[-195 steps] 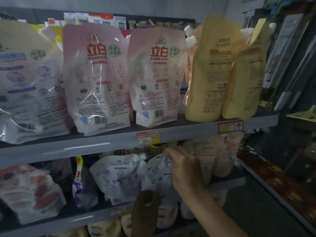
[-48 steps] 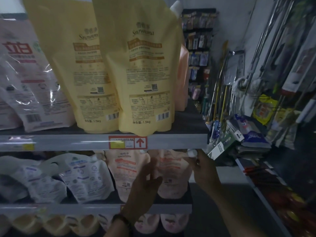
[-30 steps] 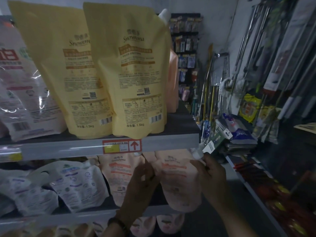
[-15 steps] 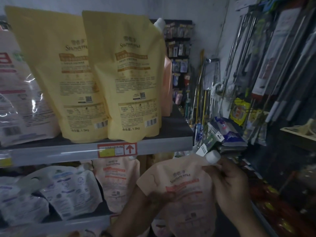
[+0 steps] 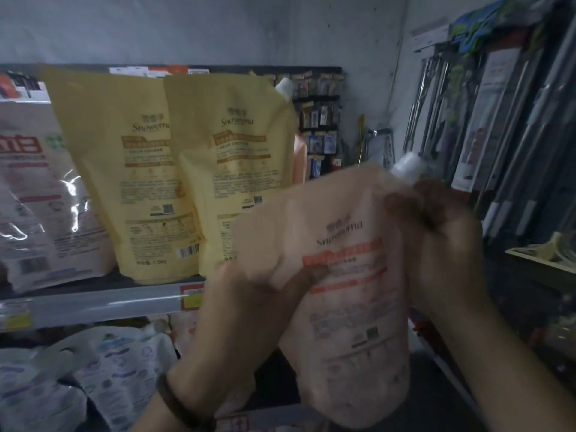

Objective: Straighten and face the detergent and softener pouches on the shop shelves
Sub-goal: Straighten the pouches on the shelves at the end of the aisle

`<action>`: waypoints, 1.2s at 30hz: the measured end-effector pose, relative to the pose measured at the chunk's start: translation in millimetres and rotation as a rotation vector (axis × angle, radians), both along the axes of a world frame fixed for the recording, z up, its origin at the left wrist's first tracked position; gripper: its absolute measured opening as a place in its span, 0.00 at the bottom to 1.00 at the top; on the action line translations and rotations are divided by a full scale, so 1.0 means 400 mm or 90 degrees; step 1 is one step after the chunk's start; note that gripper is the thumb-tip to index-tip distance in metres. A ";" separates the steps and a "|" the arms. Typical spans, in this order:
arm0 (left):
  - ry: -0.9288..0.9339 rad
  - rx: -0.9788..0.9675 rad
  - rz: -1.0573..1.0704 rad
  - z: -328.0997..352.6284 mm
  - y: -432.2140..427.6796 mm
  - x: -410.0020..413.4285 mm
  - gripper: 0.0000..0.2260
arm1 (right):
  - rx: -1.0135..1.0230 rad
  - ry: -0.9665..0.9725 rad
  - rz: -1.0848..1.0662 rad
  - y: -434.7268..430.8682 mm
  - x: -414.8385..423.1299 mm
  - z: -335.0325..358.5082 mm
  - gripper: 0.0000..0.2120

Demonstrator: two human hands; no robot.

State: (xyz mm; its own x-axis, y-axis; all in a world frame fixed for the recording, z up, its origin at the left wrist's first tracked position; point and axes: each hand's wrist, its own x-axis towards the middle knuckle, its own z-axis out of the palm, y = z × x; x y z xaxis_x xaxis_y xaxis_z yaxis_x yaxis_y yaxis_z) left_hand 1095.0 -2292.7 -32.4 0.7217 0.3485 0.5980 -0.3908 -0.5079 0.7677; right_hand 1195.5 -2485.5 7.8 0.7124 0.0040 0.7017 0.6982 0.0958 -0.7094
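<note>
Peach pouch (image 5: 352, 275) gripped between left hand (image 5: 249, 307) and right hand (image 5: 442, 244).

"Snowema" on peach pouch (image 5: 352, 307)

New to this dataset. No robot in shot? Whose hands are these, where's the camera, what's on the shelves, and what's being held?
There is no robot here: a person works with two bare hands. The single view comes from a wide-angle camera worn on their head, looking forward and down, so both arms enter from the bottom edge.

The left hand grips the left side of a peach pouch, with its thumb across the front. The right hand grips the pouch's top corner just below the white cap. The pouch is held in the air in front of the shelves, printed side toward the camera, and is slightly blurred.

On the upper shelf stand two yellow pouches, with a pink-and-white pouch to their left. Below it lie white pouches with blue print. Poles fill the far right.
</note>
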 end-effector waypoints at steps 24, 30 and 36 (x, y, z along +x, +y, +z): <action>-0.216 0.132 0.376 0.274 0.228 0.106 0.13 | 0.150 -0.003 0.118 0.145 0.232 0.270 0.07; -0.140 0.189 0.423 0.239 0.275 0.131 0.18 | 0.155 0.007 0.158 0.172 0.272 0.247 0.05; -0.124 0.285 0.460 0.237 0.294 0.144 0.20 | 0.154 0.025 0.162 0.188 0.295 0.227 0.07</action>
State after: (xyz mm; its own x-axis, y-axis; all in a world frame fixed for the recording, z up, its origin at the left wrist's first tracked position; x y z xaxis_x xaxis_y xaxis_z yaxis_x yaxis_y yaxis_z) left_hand 1152.7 -2175.1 62.5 0.2852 0.3849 0.8778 0.0407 -0.9198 0.3902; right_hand 1313.4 -2410.4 98.7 0.7363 0.0225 0.6763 0.6029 0.4318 -0.6709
